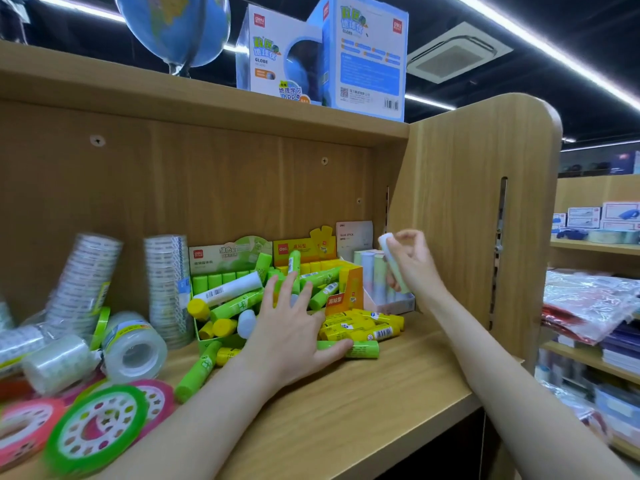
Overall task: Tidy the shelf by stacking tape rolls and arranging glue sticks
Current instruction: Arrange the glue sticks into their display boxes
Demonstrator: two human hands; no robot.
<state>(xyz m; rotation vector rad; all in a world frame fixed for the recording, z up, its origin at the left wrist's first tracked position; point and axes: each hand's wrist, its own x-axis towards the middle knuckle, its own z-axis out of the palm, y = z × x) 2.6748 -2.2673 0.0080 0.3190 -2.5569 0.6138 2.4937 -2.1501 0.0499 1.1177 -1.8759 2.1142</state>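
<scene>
My right hand (412,263) grips a pale pastel glue stick (389,258), held upright above a small box of pastel glue sticks (372,275) at the shelf's right end. My left hand (289,327) lies spread with straight fingers over a jumble of green and yellow glue sticks (239,301) spilling from a green display box. Its thumb touches a green glue stick (360,348) lying on the shelf board. Several yellow glue sticks (363,327) lie beside an orange box (349,289). Clear tape stacks (168,285) lean at the back left. A fat clear tape roll (133,346) lies in front of them.
Green and pink tape rolls (97,427) lie at the front left. The wooden side panel (485,216) closes the shelf on the right. A globe (176,26) and globe boxes (322,53) stand on the top board. Bare shelf board (381,393) shows at the front right.
</scene>
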